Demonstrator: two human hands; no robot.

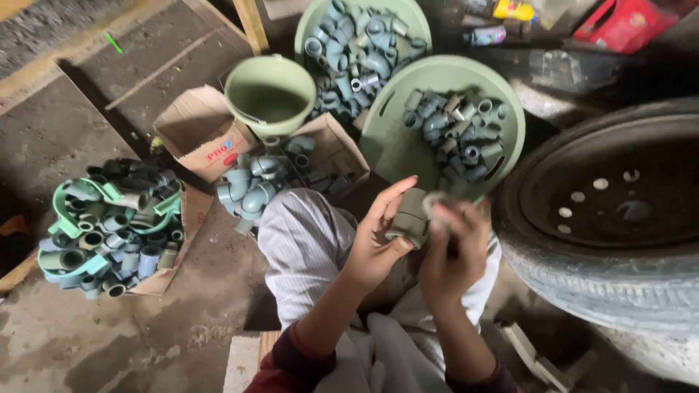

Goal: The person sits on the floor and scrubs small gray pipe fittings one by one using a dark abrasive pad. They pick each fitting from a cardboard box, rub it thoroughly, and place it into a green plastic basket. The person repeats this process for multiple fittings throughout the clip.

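Note:
My left hand (pixel 378 236) grips a short grey-green pipe fitting (pixel 410 216) between thumb and fingers, held above my knee. My right hand (pixel 453 251) is closed against the fitting's right end, pinching a small pale piece (pixel 435 204) that is blurred. Both hands meet in front of a pale green basin (pixel 393 138) holding several grey pipe fittings.
A second basin (pixel 309 22) of fittings and an empty green bucket (pixel 269 94) stand behind. Cardboard boxes (pixel 196 135) hold more fittings at centre and left (pixel 109 225). A large tyre with its wheel (pixel 611 218) lies on the right. Red container (pixel 626 22) at the top right.

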